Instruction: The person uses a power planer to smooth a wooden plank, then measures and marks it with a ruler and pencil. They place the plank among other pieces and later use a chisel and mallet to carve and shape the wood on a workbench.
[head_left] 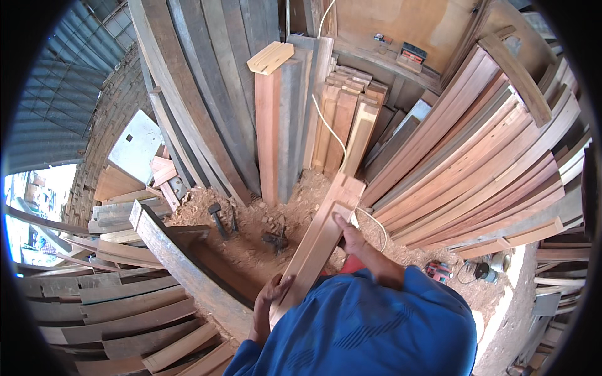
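A long planed wooden board lies slantwise in front of my body, its far end pointing up and to the right. It seems to be two pieces lying side by side or stacked; I cannot tell which. My right hand grips its right edge near the far end, thumb on the top face. Lower down, my left hand holds the left edge near my blue shirt, with the fingers partly hidden. On the shavings beyond lie a hammer and a dark metal tool whose kind is unclear.
A thick weathered plank lies to the left beside stacked boards. Upright timbers stand ahead, with long boards leaning at right. A pale cable hangs down near the board. A red power tool sits on the right-hand floor.
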{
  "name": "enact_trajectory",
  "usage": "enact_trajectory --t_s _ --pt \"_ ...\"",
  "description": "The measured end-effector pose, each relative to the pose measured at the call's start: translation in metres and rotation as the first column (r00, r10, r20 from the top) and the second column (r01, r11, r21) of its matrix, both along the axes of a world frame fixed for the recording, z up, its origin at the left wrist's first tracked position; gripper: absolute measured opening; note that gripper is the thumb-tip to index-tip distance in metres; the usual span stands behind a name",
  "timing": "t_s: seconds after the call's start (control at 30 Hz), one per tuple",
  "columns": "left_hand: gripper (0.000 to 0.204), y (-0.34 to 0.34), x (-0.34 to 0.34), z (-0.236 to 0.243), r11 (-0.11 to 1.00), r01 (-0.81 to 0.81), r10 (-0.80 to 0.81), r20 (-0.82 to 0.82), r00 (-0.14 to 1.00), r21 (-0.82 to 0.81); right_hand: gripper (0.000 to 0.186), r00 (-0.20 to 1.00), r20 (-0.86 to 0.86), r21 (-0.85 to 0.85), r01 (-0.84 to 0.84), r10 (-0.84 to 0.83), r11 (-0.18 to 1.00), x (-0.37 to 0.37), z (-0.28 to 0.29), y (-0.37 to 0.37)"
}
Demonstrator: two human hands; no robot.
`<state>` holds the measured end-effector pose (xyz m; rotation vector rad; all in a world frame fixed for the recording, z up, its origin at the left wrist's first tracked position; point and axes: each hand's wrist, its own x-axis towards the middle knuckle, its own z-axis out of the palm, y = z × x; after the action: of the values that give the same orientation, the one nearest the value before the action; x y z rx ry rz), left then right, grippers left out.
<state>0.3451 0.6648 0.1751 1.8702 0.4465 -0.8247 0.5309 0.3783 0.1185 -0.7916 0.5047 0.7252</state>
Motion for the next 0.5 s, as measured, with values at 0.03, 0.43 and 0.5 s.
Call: enact_trajectory --t_s 0.03,0.43,0.5 --pt "0.081 0.011 0.002 -0.018 1.000 0.006 -0.006 0.047 0.999 -0.012 0.052 0.999 -0.003 0.009 0.044 -0.044 0.999 0.004 0.003 0.004" --pt "0.100 0.047 0.081 -0.013 0.947 0.322 -0.322 -0.043 0.946 -0.014 0.055 0.943 0.014 0.021 0.333 -0.333 0.943 -0.036 0.052 -0.008" --pt "0.100 0.052 0.089 -0.009 0.935 0.353 -0.351 -0.076 0.933 0.023 0.056 0.939 0.009 0.018 0.343 -0.343 0.939 -0.040 0.052 -0.006"
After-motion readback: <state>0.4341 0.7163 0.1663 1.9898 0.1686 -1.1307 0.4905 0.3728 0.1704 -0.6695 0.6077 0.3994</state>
